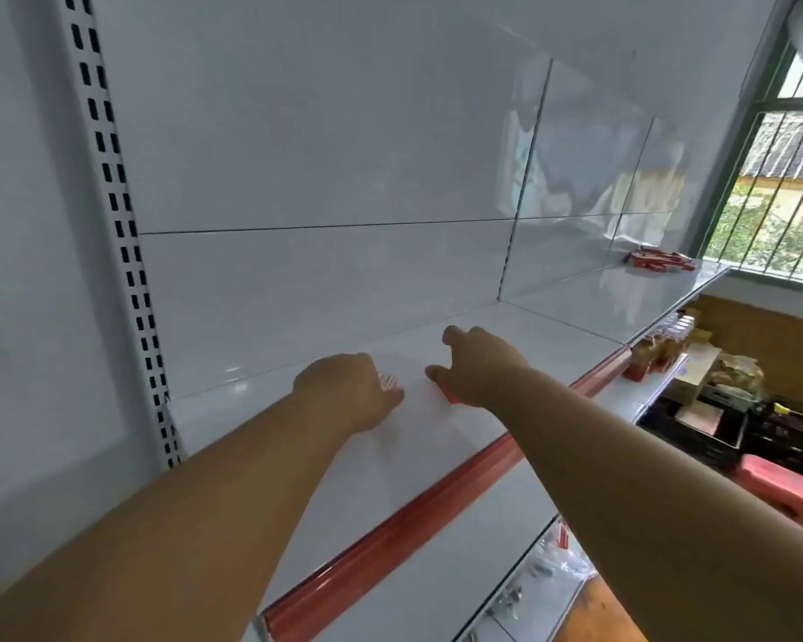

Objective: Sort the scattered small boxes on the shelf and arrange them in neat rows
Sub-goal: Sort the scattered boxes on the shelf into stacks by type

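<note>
A: Head view, the only one we have. Where are the hands?

B: Both reach over the white shelf in its left bay. The left hand lies knuckles-up with its fingers curled over a small red-and-white box; only a corner of the box shows past the knuckles. I take it as a grip, though the fingertips are hidden.

A: And the right?

B: The right hand is spread, thumb and forefinger apart, resting over a red box whose edge peeks out under the palm. Whether it pinches that box or just presses on it, I cannot tell.

A: The rest of the stock?

B: A loose heap of red boxes sits far along the shelf near the window, beyond two clear dividers. So the scattered ones are well apart from these two.

A: So the row is barely begun?

B: I judge so. To do this step well, I would set the two boxes side by side, edges touching, and square them to the red price strip on the shelf's front lip, so later boxes have a straight line to follow.

A: Risks?

B: The surface looks glossy, so a pushed box may skate or turn. Lower it flat and nudge with straight fingers.
</note>
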